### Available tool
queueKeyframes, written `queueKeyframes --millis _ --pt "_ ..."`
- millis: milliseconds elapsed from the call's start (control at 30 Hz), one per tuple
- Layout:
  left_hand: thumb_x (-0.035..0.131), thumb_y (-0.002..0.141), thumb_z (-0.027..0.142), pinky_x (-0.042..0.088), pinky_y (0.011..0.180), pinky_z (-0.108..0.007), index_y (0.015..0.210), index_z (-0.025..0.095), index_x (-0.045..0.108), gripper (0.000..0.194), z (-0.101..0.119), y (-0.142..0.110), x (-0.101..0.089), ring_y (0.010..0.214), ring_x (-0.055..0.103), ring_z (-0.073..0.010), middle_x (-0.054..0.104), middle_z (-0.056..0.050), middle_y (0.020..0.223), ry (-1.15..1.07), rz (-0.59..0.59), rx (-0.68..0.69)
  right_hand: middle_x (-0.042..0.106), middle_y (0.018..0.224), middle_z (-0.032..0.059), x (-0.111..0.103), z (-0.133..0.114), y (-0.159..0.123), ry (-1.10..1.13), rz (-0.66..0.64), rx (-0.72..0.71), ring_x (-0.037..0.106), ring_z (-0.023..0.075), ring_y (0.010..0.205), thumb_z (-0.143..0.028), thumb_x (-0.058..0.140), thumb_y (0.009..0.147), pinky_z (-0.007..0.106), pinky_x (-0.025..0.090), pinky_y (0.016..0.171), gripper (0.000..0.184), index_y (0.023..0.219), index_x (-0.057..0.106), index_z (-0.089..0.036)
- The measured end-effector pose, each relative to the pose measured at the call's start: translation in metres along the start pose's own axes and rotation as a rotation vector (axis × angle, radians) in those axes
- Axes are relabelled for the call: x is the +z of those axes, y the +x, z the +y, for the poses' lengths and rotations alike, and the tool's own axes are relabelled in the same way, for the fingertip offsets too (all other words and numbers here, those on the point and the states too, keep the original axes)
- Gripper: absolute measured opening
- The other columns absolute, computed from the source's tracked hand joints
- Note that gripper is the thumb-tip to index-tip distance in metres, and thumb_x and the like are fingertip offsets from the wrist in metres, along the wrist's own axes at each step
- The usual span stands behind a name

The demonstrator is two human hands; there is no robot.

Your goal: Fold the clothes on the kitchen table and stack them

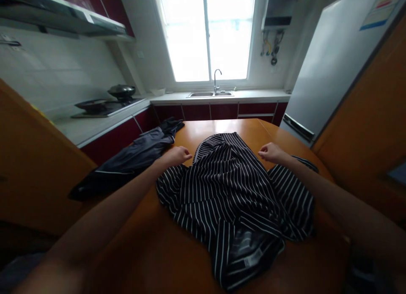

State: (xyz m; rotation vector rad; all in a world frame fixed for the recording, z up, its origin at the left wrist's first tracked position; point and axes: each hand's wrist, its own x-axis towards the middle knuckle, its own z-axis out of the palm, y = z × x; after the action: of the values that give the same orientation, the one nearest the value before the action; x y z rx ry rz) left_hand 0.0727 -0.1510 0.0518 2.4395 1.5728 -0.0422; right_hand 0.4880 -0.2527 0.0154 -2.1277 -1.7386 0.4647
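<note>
A double-bowl sink (203,94) is set into the white countertop (263,94) below a two-pane window (187,36); a curved faucet (215,83) stands at its rear edge. A wall-mounted appliance (281,8) (hoses (275,46) hang from its underside) is located right of the window. A silver refrigerator (330,65) stands at right. The cooktop (114,109) at left carries a wide pan (91,105) and a lidded pan (121,91); a range hood (63,17) is mounted above.

Striped shirt (218,184): black, white-lined, rumpled, spread between left fingers (186,154) and right fingers (264,153)
Collar (222,245): open, nearer than the fingers
</note>
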Motion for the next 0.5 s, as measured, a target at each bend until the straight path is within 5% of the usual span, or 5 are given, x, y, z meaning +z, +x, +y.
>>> queueKeyframes --millis 167,400,500 --pt "0.072 0.075 0.042 0.038 0.056 -0.023 0.055 0.014 0.064 0.035 0.006 0.057 0.017 0.057 0.056 -0.0159 0.059 -0.003 0.05 0.056 -0.182 -0.076 0.076 0.103 0.0177 0.02 -0.017 0.077 -0.101 0.095 0.05 0.071 0.0266 0.101 -0.021 0.063 0.086 0.028 0.051 0.081 0.019 0.091 0.078 -0.011" --pt "0.071 0.061 0.021 0.041 0.055 -0.021 0.058 0.017 0.069 0.005 0.002 0.088 0.025 0.058 0.059 -0.0145 0.064 0.001 0.058 0.078 -0.361 -0.035 0.07 0.119 0.0235 0.06 -0.03 0.152 -0.115 0.076 0.139 0.068 0.0317 0.106 -0.027 0.071 0.081 0.035 0.052 0.084 0.04 0.116 0.069 -0.009" --pt "0.072 0.056 0.014 0.046 0.058 -0.025 0.052 0.016 0.066 0.008 -0.008 0.121 0.011 0.057 0.062 -0.0192 0.059 -0.002 0.047 0.154 -0.345 -0.116 0.073 0.106 0.0205 0.061 -0.03 0.177 -0.106 0.014 0.112 0.07 0.03 0.098 -0.017 0.074 0.074 0.031 0.052 0.078 0.032 0.104 0.072 -0.008"
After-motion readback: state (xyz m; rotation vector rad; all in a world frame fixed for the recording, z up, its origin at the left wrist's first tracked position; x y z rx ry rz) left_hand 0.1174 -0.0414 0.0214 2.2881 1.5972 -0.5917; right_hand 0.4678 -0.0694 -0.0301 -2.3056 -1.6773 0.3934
